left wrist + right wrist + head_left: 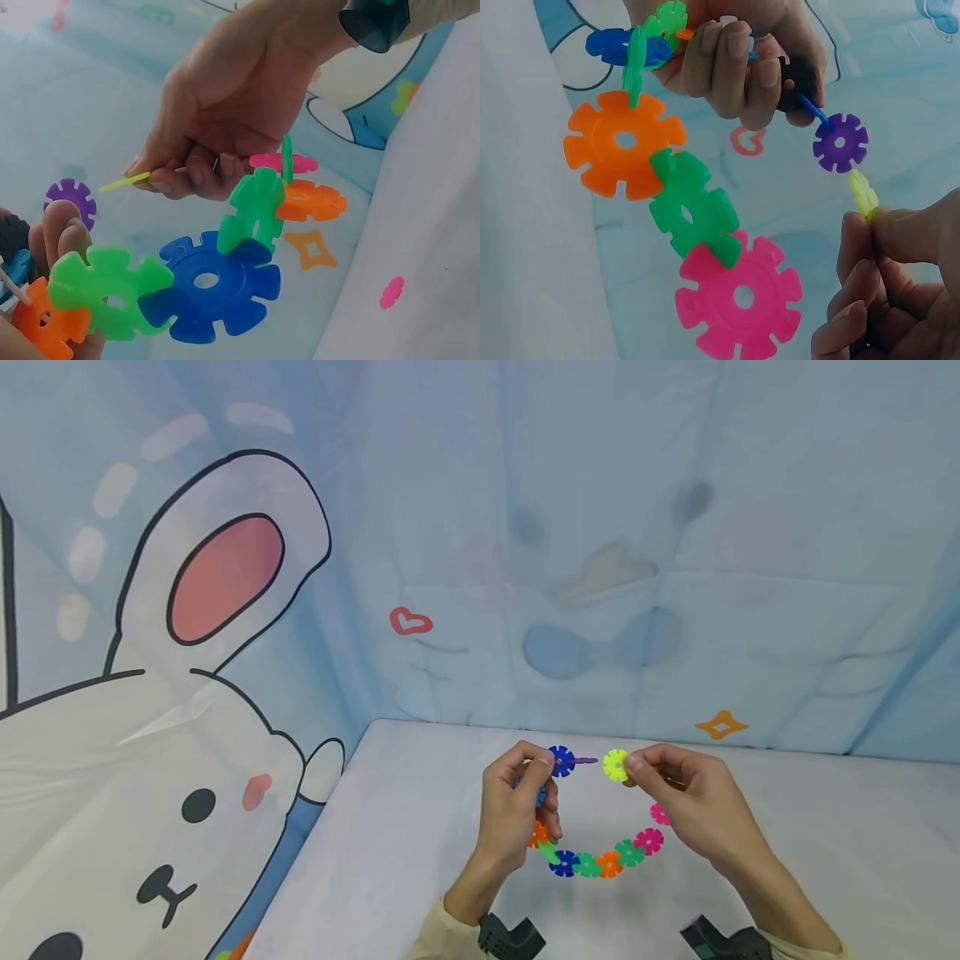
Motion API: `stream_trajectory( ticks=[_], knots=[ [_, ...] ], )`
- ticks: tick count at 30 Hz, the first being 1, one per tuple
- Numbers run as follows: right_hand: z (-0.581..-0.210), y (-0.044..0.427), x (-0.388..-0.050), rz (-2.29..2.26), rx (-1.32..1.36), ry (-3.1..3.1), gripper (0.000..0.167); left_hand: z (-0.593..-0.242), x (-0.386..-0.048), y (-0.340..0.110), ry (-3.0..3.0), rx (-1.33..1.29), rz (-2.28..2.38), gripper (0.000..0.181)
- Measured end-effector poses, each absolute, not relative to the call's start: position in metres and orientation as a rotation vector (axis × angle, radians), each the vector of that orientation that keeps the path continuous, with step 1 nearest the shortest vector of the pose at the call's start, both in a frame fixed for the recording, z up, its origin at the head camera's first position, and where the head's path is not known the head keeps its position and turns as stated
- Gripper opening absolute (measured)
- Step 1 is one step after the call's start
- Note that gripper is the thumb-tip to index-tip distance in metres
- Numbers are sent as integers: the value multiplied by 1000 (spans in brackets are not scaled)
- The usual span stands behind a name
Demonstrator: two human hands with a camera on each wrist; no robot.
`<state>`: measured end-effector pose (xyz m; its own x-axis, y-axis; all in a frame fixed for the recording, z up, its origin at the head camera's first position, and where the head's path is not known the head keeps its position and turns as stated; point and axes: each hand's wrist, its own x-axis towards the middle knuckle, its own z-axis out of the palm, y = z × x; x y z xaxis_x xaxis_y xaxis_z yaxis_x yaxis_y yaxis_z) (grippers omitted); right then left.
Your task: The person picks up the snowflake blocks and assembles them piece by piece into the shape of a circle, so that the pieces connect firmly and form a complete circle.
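A chain of interlocked snowflake discs hangs in a loop between two hands. My left hand (517, 806) pinches it near one end, where a blue disc (562, 762) and a purple disc (840, 142) stick out to the right. My right hand (701, 797) pinches a yellow disc (615, 766) between thumb and forefinger. The yellow disc faces the purple one, with a small gap between them in the head view. Orange (622, 142), green (690, 210) and pink (739, 296) discs form the loop's lower part. Whether the yellow disc joins the pink end is hidden behind my right hand.
A white table (420, 793) lies under the hands. Behind it hangs a light blue printed cloth (465, 527), with a large cartoon rabbit (150, 777) on the left. Dark wrist devices (513, 937) are on both forearms.
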<state>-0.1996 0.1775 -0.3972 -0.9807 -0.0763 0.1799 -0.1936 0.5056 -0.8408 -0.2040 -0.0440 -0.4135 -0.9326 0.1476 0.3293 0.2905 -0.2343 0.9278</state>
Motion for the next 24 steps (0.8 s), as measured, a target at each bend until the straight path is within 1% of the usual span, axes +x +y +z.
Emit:
stream_trajectory(
  ticks=[8, 14, 21, 24],
  knots=[
    [-393, 173, -194, 1455, 262, -2562, 30, -410, -201, -45, -1886, -629, -2278, 26],
    [-389, 171, -188, 1434, 313, -2502, 23, -408, -198, -45, -1895, -694, -2214, 25],
    [-388, 169, -186, 1387, 288, -2424, 15, -408, -195, -45, -1906, -821, -2085, 22],
    [-388, 170, -186, 1369, 286, -2418, 14, -408, -195, -45, -1879, -876, -2047, 20]
  ],
)
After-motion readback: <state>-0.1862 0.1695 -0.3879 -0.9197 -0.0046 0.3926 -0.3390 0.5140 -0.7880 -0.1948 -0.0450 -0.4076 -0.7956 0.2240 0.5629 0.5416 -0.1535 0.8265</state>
